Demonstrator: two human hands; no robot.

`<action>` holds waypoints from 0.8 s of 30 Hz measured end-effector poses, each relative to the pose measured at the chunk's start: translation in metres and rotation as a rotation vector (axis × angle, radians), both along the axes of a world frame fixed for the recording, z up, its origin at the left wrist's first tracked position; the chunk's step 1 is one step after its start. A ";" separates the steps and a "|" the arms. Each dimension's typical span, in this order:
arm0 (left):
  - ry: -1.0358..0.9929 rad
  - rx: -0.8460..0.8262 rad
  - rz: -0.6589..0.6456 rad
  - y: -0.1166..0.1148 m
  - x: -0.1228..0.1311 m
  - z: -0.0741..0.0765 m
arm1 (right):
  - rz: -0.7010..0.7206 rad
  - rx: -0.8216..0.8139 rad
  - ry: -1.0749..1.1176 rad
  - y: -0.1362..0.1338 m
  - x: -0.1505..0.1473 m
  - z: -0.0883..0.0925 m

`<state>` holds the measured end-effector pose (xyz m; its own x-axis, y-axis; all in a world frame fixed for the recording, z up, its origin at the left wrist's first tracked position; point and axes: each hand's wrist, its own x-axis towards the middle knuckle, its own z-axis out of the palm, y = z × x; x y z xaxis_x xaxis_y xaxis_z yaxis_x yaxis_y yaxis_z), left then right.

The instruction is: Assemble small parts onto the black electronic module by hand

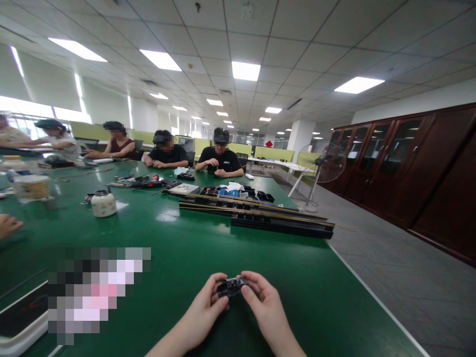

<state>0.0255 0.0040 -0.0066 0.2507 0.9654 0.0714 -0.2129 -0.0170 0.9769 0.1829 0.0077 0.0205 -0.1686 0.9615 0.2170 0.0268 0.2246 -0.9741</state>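
Observation:
Between my two hands, low over the green table, is a small dark mechanical part (232,284) with bits of metal and a hint of blue on it. Its exact kind is too small to make out. My left hand (207,303) grips its left end, thumb in front and fingers behind. The thumb and fingers of my right hand (262,300) close on its right end. My fingertips hide both ends of the part.
Long black rails (282,227) with thin brass-coloured rods lie across the green table (178,263) ahead. A white jar (103,204) stands to the left, near a tub (32,188). Another person's hand (9,225) reaches in at far left. Several people sit beyond.

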 end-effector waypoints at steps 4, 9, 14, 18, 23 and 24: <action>-0.011 0.001 -0.022 0.000 -0.001 -0.002 | -0.052 0.074 -0.212 0.001 0.000 -0.007; 0.025 -0.015 -0.004 0.000 -0.001 -0.003 | -0.016 0.174 -0.443 0.003 0.004 -0.012; 0.043 -0.002 -0.014 0.001 -0.002 -0.007 | 0.006 0.171 -0.455 0.001 0.005 -0.009; 0.041 0.031 -0.020 0.002 -0.003 -0.009 | -0.014 0.112 -0.362 0.001 0.005 -0.011; 0.041 0.049 -0.015 0.002 -0.004 -0.007 | -0.010 0.027 -0.305 0.002 0.005 -0.010; 0.044 0.051 -0.012 0.003 -0.004 -0.007 | 0.002 0.008 -0.289 0.002 0.005 -0.009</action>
<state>0.0210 0.0065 -0.0138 0.2664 0.9577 0.1087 -0.1700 -0.0644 0.9833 0.1882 0.0099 0.0115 -0.2266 0.9595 0.1673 0.3030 0.2327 -0.9241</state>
